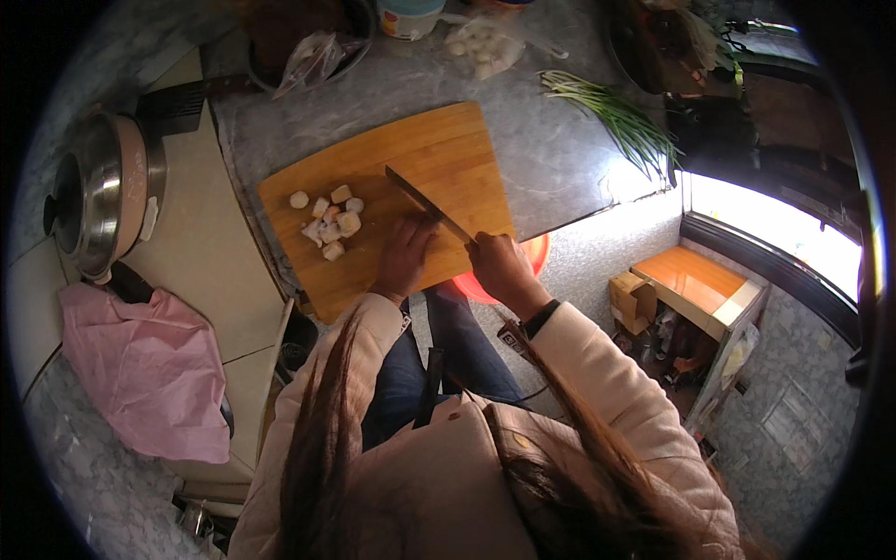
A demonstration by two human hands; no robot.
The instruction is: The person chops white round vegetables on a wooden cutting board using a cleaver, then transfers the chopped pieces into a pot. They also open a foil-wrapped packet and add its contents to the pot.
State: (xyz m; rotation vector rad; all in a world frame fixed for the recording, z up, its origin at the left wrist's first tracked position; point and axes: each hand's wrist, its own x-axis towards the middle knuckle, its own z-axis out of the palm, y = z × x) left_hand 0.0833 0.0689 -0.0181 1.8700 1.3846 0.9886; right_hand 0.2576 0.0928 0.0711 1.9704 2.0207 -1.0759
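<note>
A wooden cutting board [448,154] lies at a slant on the grey marbled counter. My right hand [500,266] is closed around the handle of a kitchen knife [427,204], whose blade slants up and left across the board. Beside the blade, my left hand [406,255] rests on the board; its fingertips reach close to the blade, and whether anything is under them is hidden. Several pale, whitish food chunks [348,224] lie in a loose group on the board, left of my left hand.
A bunch of green onions [616,119] lies at the counter's right. Behind the board are a bag of white balls [484,47] and a tub [409,21]. A lidded electric pan [105,196] and pink cloth [150,371] are at left. A red basin [537,253] shows below the board.
</note>
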